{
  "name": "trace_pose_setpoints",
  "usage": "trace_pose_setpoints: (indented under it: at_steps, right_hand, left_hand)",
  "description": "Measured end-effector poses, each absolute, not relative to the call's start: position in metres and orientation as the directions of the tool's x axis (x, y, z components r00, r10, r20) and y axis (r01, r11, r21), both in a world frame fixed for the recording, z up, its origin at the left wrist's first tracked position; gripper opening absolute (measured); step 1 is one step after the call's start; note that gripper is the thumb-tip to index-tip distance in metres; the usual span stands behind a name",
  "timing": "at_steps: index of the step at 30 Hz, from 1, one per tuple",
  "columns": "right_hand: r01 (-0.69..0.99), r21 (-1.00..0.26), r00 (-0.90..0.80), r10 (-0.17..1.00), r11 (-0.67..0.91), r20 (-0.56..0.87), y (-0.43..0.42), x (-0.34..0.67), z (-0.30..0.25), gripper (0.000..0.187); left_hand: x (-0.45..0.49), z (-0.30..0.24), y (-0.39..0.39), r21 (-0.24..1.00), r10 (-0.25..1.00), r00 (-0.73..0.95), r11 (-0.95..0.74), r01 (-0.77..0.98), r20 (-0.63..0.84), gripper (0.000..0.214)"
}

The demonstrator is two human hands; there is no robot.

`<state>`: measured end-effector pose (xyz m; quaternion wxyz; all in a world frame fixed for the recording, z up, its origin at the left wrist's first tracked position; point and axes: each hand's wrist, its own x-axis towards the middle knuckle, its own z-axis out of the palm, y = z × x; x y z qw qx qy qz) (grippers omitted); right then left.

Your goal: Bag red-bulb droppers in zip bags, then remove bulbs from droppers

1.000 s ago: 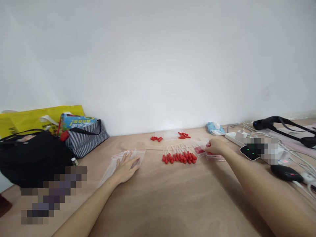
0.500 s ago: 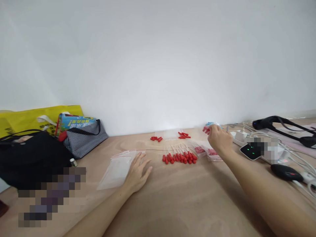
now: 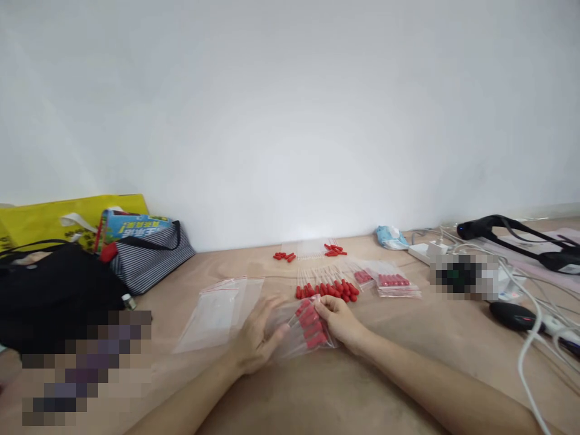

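Both my hands meet at the middle of the wooden table [image 3: 408, 338] on a clear zip bag [image 3: 304, 326] holding several red-capped droppers. My left hand [image 3: 256, 335] lies on the bag's left end with its fingers curled over the plastic. My right hand [image 3: 338, 320] pinches the bag's right end by the red caps. A row of loose red-capped droppers [image 3: 326, 289] lies just beyond the hands. A stack of empty clear zip bags [image 3: 217, 311] lies to the left of my left hand.
Filled bags of droppers [image 3: 394, 283] lie at right, more red caps [image 3: 333, 249] near the wall. A striped bag [image 3: 149, 257], black bag [image 3: 54, 290] and yellow bag [image 3: 40, 220] crowd the left. A power strip [image 3: 430, 251], cables, black mouse [image 3: 514, 315] and headset [image 3: 512, 229] fill the right.
My right hand came back from the far right to the middle with droppers. My left hand left the empty bags and now holds a bag with the droppers inside it.
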<state>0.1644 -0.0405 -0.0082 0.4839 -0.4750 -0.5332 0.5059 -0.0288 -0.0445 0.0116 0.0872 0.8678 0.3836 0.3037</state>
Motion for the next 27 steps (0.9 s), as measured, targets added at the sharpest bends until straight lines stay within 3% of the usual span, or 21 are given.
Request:
trace_pose_setpoints:
  at_steps: [4, 7, 10, 16, 20, 27]
  right_hand:
    - [-0.094, -0.978, -0.171, 0.971, -0.188, -0.170, -0.047, 0.181, -0.006, 0.037]
    - [-0.103, -0.964, -0.151, 0.961, -0.246, -0.230, -0.051, 0.196, -0.005, 0.039]
    - [-0.069, -0.969, -0.144, 0.963, -0.239, -0.227, -0.055, 0.205, -0.006, 0.040]
    - [0.056, -0.973, -0.188, 0.955, -0.223, -0.229, -0.057, 0.200, -0.003, 0.037]
    - [0.048, -0.973, -0.186, 0.955, -0.228, -0.233, -0.054, 0.197, -0.002, 0.034]
    - [0.011, -0.974, -0.196, 0.955, -0.227, -0.224, -0.055, 0.196, -0.001, 0.044]
  left_hand:
    - [-0.019, 0.014, -0.057, 0.419, 0.682, 0.700, -0.710, 0.566, 0.210, 0.058]
    - [-0.018, 0.018, -0.061, 0.445, 0.693, 0.704, -0.685, 0.576, 0.154, 0.055]
    - [-0.016, 0.023, -0.060, 0.456, 0.707, 0.686, -0.674, 0.581, 0.170, 0.051]
    - [0.004, 0.026, -0.049, 0.465, 0.648, 0.680, -0.747, 0.476, 0.344, 0.019]
    - [0.019, 0.023, -0.037, 0.379, 0.588, 0.703, -0.804, 0.457, 0.400, 0.024]
    - [0.027, 0.019, -0.026, 0.169, 0.464, 0.804, -0.885, 0.433, 0.372, 0.032]
